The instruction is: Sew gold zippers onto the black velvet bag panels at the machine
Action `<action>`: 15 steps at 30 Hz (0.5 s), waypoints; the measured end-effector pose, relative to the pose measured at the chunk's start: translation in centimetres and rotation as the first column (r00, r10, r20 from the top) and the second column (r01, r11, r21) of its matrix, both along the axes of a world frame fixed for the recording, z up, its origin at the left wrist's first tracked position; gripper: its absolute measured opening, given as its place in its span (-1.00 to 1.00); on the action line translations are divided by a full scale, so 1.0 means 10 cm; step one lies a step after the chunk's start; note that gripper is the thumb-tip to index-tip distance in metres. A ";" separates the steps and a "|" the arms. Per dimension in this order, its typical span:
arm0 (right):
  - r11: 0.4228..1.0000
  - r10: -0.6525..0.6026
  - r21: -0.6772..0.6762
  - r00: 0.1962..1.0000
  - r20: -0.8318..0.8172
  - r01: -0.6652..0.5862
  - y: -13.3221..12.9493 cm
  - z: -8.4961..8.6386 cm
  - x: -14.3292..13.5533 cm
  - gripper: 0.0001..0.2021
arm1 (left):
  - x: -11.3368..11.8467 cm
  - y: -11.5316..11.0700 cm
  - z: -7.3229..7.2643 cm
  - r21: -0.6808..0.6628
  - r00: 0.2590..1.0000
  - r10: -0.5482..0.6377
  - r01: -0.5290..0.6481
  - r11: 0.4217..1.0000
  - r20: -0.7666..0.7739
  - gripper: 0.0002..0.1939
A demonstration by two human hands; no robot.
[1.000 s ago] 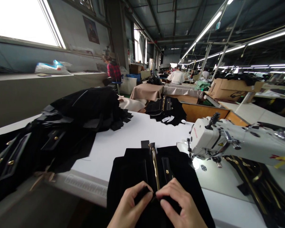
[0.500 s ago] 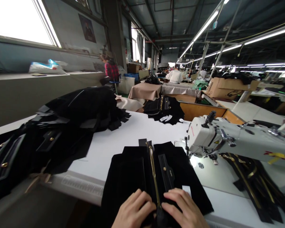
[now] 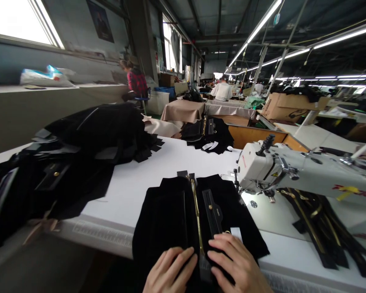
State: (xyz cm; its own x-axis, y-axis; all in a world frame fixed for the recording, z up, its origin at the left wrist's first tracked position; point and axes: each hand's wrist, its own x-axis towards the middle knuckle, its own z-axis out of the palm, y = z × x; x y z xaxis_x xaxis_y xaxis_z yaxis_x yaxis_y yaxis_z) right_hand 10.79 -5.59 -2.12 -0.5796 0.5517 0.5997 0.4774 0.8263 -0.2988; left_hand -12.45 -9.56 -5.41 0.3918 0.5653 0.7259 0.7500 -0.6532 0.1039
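Two black fabric panels lie side by side on the white table, hanging past its front edge. A gold zipper on dark tape runs lengthwise between them. On the right panel is a dark trim piece with a small gold stud and a white label. My left hand rests open on the left panel, fingers extended beside the zipper's near end. Across the zipper, my right hand lies with fingers spread on the right panel, just below the trim. My left thumb is hidden.
A white sewing machine stands close on the right, with black zipper strips beneath its arm. A large heap of black pieces covers the left side. A smaller black stack lies at the back. Two people sit farther off.
The right hand's fingers have spread slightly, and the left hand has shifted a little left, showing more of the zipper's near end. The whole view has shifted slightly.
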 end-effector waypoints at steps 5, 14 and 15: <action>0.999 -0.012 -0.032 1.000 0.003 0.012 0.03 -0.01 -0.05 -0.76 | 0.02 0.08 0.01 -0.164 0.997 -0.010 0.024 0.986 0.081 -0.54; 0.999 0.002 -0.054 1.000 -0.008 -0.002 0.04 -0.02 -0.05 -0.75 | 0.06 0.09 -0.03 -0.034 0.999 0.026 -0.027 0.999 -0.048 -0.65; 0.998 -0.001 -0.059 1.000 -0.008 0.000 0.04 -0.03 -0.05 -0.74 | 0.05 0.09 -0.03 -0.011 0.995 0.029 -0.030 0.999 -0.100 -0.67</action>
